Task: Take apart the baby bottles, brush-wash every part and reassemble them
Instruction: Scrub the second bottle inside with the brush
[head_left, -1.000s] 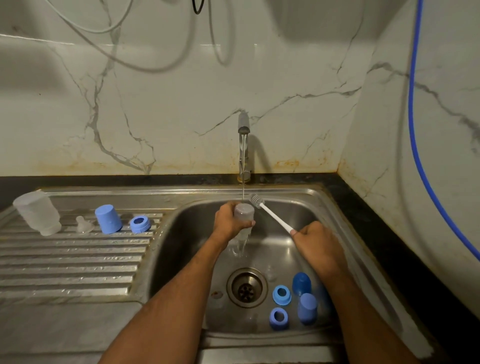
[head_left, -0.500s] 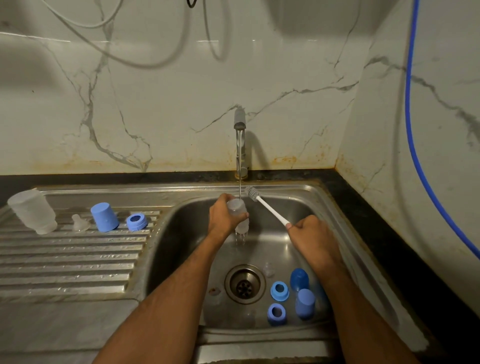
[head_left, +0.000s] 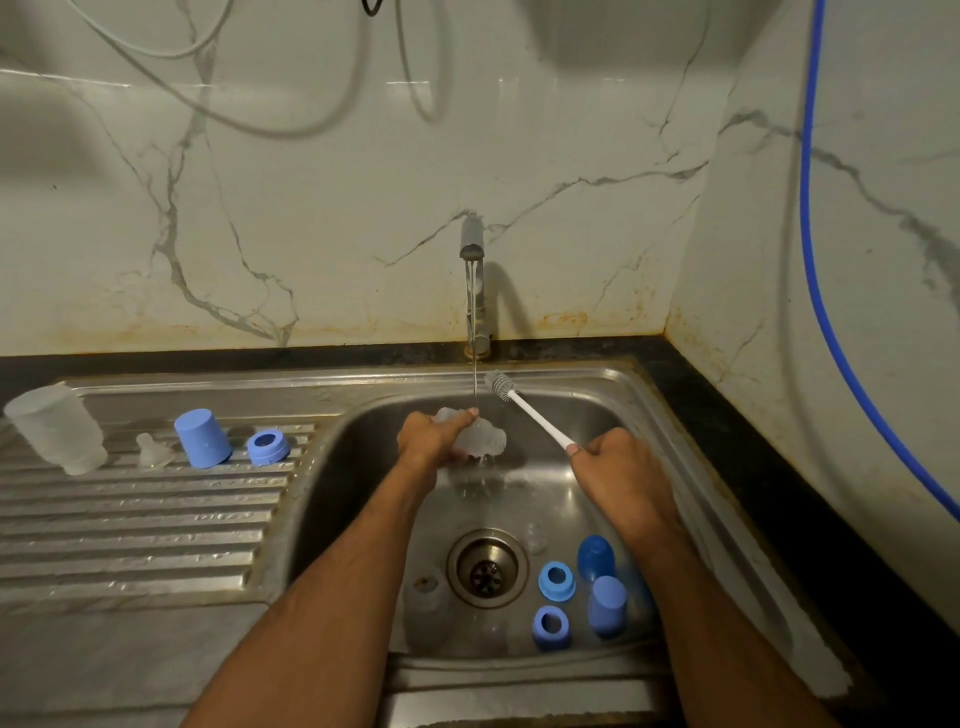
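drainboard (head_left: 130, 525): washed bottle (head_left: 54, 428), cap (head_left: 202, 438), ring (head_left: 268, 447) are drying | left hand (head_left: 434, 439) is gripping clear bottle (head_left: 475, 435), lying tilted under tap stream (head_left: 475, 384) over basin | right hand (head_left: 618, 475) is fisting brush (head_left: 524, 408), head clear of bottle | advice: be turning mouth toward brush, keeping grip firm on wet plastic

We see our own two bare forearms reaching in from the bottom edge, one on each side. No sleeves cover them as far as the frame shows, and we wear no gloves, watch, bracelet or rings that we can make out. Our left hand (head_left: 434, 439) and right hand (head_left: 621, 475) are bare too. Fine hair shows along both forearms, and the dim light blurs finer detail.
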